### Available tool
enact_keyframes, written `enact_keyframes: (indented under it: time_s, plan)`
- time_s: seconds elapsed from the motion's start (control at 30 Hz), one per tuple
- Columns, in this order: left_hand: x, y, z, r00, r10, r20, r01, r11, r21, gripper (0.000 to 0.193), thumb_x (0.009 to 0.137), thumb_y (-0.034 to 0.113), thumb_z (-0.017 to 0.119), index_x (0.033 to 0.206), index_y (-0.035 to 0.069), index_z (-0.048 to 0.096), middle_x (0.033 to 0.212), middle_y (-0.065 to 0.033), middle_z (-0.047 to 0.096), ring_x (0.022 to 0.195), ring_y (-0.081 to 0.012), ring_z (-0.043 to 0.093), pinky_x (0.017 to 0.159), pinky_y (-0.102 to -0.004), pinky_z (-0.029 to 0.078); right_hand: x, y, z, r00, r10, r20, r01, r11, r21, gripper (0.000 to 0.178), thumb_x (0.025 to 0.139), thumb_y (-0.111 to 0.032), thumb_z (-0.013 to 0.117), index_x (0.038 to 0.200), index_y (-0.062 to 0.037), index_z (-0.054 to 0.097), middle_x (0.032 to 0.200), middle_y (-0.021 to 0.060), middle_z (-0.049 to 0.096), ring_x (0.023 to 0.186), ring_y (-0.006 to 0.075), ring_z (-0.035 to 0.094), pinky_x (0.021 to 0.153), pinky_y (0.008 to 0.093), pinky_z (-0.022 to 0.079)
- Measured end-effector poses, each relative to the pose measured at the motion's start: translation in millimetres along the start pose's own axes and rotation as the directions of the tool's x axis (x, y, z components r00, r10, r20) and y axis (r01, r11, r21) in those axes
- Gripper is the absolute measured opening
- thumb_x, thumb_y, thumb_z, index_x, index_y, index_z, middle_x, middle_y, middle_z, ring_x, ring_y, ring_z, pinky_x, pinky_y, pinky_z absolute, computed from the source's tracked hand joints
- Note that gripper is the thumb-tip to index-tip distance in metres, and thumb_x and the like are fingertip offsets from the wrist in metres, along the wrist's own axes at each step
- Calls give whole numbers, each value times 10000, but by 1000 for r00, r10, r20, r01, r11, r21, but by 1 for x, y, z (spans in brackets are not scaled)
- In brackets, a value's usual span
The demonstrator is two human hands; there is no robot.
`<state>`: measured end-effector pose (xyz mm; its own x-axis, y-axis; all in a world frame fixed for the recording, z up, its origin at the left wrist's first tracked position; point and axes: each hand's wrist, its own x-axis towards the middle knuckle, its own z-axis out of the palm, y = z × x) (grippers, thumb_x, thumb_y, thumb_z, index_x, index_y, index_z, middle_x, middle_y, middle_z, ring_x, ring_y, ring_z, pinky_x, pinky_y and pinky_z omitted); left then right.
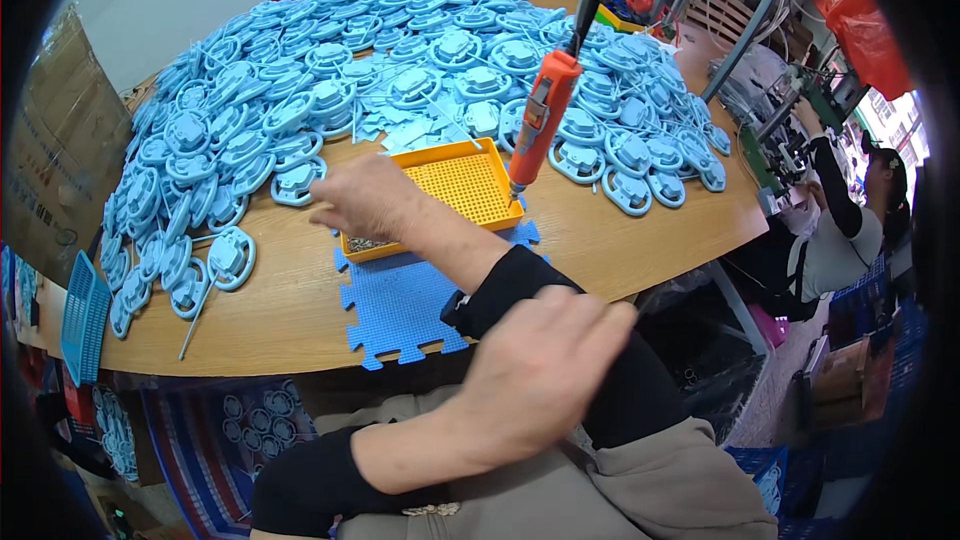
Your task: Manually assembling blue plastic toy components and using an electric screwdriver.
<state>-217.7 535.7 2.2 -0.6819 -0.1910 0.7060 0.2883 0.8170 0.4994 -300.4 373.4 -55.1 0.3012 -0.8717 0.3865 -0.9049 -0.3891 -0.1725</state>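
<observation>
"Fingers of the right hand [368, 198], left of centre in the frame: holding anything?"

"Can't tell; they're bent and blurred, over the left end of the yellow rectangular plastic tray with a gridded floor [465, 190], near small silvery metal pieces [362, 243]."

"And the left hand [545, 365]?"

"Lower centre, crossing over the right forearm, fingers bent; any grip is unclear."

"Where are the light-blue plastic ring-shaped parts [415, 85]?"

"Heaped across the upper half, behind the blue foam mat [405, 305]."

"Which step, then?"

"Probably reaching for metal pieces. A clean pinch seems called for, clear of the red-orange power screwdriver [545, 115] right of centre."
</observation>
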Motion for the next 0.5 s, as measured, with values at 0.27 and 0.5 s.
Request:
enact_keyframes:
  time_s: [0.27, 0.5]
  plan:
    - [-68, -47, -43, 892, -408, -197, 412, 911, -22, 196, 740, -54, 670, 913, 21, 618, 817, -120, 607, 746, -299, 596, 639, -358, 474, 3, 24, -35, 937, 261, -231, -134, 883, 450, 216, 863, -265, 673, 932, -62, 691, 774, 90, 686, 657, 201, 657, 632, 303, 515]
    - [-110, -63, -37, 715, -699, 29, 688, 695, -211, 144, 783, 8, 693, 891, 7, 598, 784, -82, 632, 685, -150, 614, 650, -273, 495, 1, 14, -73, 774, 479, -415, 390, 156, 908, 286, 947, -289, 611, 966, -6, 645, 695, 54, 647, 619, 115, 627, 602, 247, 518]
